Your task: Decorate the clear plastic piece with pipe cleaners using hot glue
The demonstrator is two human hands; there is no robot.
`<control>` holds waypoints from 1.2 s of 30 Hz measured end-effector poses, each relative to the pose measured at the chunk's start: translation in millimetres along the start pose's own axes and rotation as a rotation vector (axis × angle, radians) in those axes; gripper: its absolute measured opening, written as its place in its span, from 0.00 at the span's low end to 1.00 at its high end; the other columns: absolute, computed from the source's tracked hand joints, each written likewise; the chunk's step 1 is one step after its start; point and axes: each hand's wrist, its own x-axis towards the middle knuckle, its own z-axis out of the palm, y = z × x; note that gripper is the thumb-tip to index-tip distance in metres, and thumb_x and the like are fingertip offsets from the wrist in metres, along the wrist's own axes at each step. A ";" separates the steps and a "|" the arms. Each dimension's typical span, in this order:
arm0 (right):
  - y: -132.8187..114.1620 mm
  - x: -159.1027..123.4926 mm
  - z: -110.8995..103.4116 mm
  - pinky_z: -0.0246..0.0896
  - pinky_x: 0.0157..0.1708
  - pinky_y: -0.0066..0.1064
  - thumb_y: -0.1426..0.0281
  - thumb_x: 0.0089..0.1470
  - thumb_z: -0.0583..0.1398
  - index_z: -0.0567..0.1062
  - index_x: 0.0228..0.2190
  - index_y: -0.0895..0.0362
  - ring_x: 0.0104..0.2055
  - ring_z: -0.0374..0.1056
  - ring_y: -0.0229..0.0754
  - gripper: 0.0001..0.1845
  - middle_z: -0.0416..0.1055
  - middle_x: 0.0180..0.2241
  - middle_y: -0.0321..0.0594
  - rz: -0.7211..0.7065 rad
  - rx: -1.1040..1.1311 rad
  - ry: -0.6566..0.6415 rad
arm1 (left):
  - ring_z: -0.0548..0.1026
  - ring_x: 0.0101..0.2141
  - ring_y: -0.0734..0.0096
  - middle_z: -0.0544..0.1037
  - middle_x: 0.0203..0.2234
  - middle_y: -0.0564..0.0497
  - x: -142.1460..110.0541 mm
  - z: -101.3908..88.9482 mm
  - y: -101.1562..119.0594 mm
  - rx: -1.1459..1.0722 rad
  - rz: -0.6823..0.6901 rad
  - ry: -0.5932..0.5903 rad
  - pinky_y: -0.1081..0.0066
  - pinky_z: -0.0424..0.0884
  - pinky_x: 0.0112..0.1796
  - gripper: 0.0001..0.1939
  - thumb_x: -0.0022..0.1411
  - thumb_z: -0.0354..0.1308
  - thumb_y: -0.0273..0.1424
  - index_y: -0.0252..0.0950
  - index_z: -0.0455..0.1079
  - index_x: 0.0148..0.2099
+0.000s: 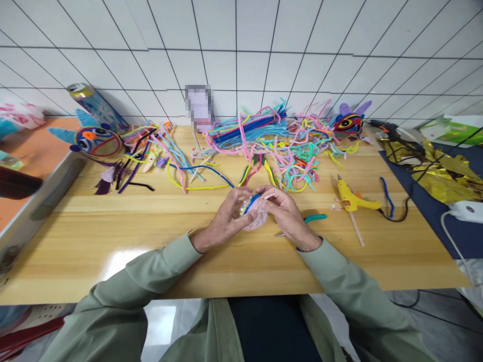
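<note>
Between my two hands, above the middle of the table, is a small rounded craft piece (257, 219), pale pink and clear-looking with blue and yellow strips along its top. My left hand (233, 212) is closed on its left side, thumb across the front. With bent fingers my right hand (279, 206) pinches its upper right edge, where a pale pink strip shows. Fingers hide much of the piece. Just beyond lie pliers with red, yellow and green handles (270, 172). Partly under my right wrist is a tool with a teal handle (315, 218).
A yellow glue gun (351, 196) with a glue stick lies to the right. Pipe cleaners (249, 128) are heaped along the tiled wall. Decorated craft heads stand at back left (98, 141) and back right (347, 123). A can (97, 106) leans at the left; gold foil (449, 171) lies far right.
</note>
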 end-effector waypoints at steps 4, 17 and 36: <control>0.1 -1.1 -0.5 0.69 0.55 0.39 0.53 0.51 0.76 0.81 0.32 0.51 0.55 0.73 0.49 0.17 0.77 0.51 0.40 0.011 -0.004 -0.015 | 0.74 0.62 0.56 0.74 0.60 0.41 0.0 -1.8 -3.5 0.003 0.036 -0.002 0.53 0.72 0.64 0.20 0.76 0.62 0.42 0.41 0.66 0.62; 0.8 -1.3 -0.2 0.68 0.53 0.36 0.54 0.50 0.78 0.82 0.32 0.50 0.54 0.73 0.47 0.17 0.76 0.50 0.38 0.003 -0.020 -0.001 | 0.73 0.63 0.56 0.75 0.59 0.41 2.4 -5.2 7.3 -0.003 -0.034 -0.032 0.52 0.71 0.66 0.17 0.75 0.62 0.42 0.41 0.68 0.60; -14.0 0.3 -6.8 0.67 0.58 0.42 0.56 0.54 0.75 0.83 0.32 0.50 0.56 0.73 0.51 0.13 0.78 0.51 0.41 -0.089 -0.226 -0.056 | 0.73 0.65 0.53 0.74 0.62 0.39 6.6 -9.4 3.2 0.024 -0.012 -0.080 0.52 0.72 0.66 0.22 0.73 0.63 0.40 0.41 0.68 0.65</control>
